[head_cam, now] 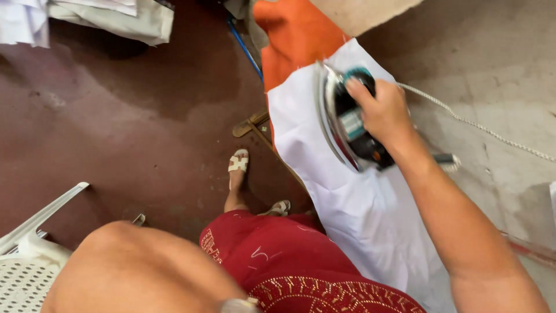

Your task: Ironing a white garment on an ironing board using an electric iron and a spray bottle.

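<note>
Left arm (133, 272): bare, fills the lower left of the view; the hand itself lies below the frame edge, so whether its grip is clenched or released cannot be told. A wristwatch (240, 305) shows at the bottom edge.

Skirt (295, 272): dark red, with bands of gold-coloured stitching near the hem and over the lap.

White chair (26, 261): plastic, perforated seat, lower left corner, just beside the left arm.

Feet: one in a pale strapped sandal (238, 162) on the dark red floor (116, 133); a second sandal (280, 207) partly hidden by the skirt.

White cloth (347, 203): smooth, spread flat along the counter (498, 116), running from beside the skirt up to the iron.

Right hand (383, 110): grip closed around the handle of the iron, fingers wrapped over the top.

Iron (347, 122): dark body, teal patch on the handle end, a small teal label on the side, shiny metal soleplate. It is tilted up on its edge, soleplate facing left, on the upper part of the white cloth. Whether the plate's edge touches the cloth is hard to say.

Cord (475, 124): white, braided, trailing right across the grey counter surface from behind the hand.

Orange cloth (295, 35): beyond the white cloth, touching its far end.

Folded pale fabric (116, 17): top left corner, well apart from the iron.
</note>
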